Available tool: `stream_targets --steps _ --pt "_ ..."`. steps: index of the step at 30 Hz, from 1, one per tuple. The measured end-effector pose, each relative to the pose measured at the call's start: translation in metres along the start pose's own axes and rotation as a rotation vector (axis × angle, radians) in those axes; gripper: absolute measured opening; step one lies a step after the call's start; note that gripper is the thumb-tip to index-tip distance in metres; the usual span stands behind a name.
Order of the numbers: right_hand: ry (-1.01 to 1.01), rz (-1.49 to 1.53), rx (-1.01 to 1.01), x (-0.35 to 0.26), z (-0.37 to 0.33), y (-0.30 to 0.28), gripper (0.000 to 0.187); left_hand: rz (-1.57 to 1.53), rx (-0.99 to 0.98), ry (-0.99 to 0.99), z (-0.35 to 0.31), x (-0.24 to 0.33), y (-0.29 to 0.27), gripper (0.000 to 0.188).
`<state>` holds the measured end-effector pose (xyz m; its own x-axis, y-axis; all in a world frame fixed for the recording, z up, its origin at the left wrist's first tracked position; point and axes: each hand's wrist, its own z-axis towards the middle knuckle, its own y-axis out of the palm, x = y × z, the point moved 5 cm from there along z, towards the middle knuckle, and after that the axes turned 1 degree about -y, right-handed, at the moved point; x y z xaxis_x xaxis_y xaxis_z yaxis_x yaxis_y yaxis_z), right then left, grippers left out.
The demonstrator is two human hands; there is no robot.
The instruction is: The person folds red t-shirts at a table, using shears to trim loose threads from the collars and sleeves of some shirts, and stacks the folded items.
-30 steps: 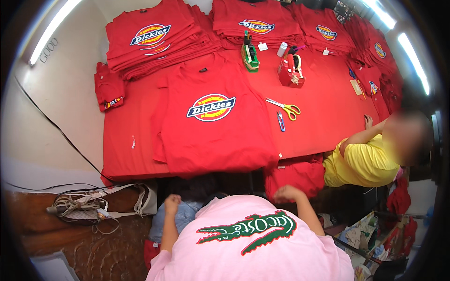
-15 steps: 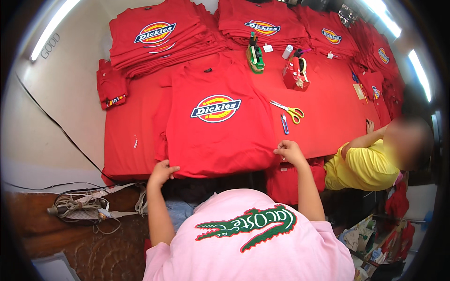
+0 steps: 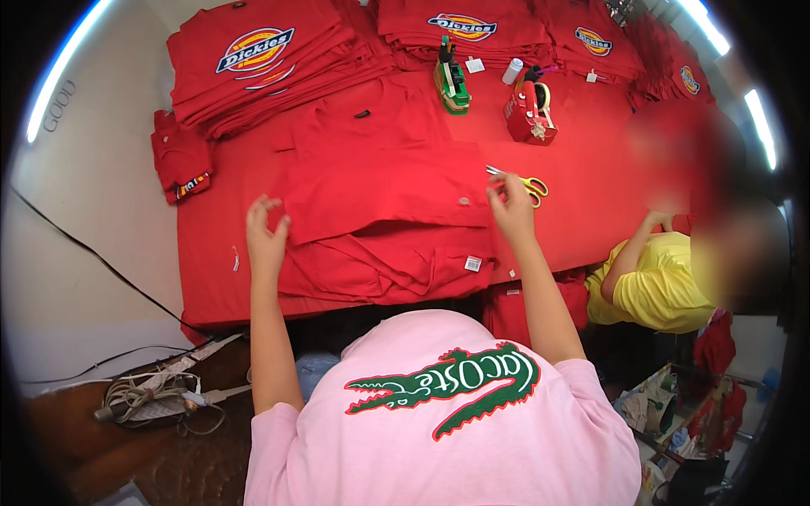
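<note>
In front of me a red T-shirt (image 3: 384, 181) lies with its lower half turned up over its chest print; a small woven label shows near its right edge. Beneath it is more rumpled red fabric (image 3: 363, 268) with a white barcode sticker (image 3: 472, 264). My left hand (image 3: 267, 234) hovers at the shirt's left edge, fingers spread and holding nothing. At the right edge my right hand (image 3: 511, 209) has its fingers apart, close to the cloth. Yellow-handled scissors (image 3: 533, 187) lie just beyond it, partly covered by the hand.
Stacks of printed red shirts (image 3: 278, 72) line the back of the table. A green tape dispenser (image 3: 452, 84), a red one (image 3: 531, 118) and a white-capped bottle (image 3: 512, 71) stand before them. A person in yellow (image 3: 654, 282) works at the right. Cables (image 3: 143, 396) lie at lower left.
Both hands have risen away from the table's front edge, turning the shirt's lower half up over the print and letting go. The fabric beneath and its sticker now show; the snips are hidden.
</note>
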<state>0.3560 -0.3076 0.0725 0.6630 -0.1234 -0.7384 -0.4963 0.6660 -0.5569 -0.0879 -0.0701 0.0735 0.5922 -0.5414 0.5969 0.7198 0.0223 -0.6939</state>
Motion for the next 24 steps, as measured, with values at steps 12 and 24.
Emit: stream_targets --steps 12,24 --pt "0.172 -0.279 -0.178 0.065 -0.073 0.026 0.019 0.105 -0.209 -0.132 -0.057 -0.036 0.054 0.046" --pt "0.391 0.98 -0.281 0.025 -0.059 -0.021 0.008 -0.175 0.021 -0.276 -0.075 -0.064 0.01 0.013"
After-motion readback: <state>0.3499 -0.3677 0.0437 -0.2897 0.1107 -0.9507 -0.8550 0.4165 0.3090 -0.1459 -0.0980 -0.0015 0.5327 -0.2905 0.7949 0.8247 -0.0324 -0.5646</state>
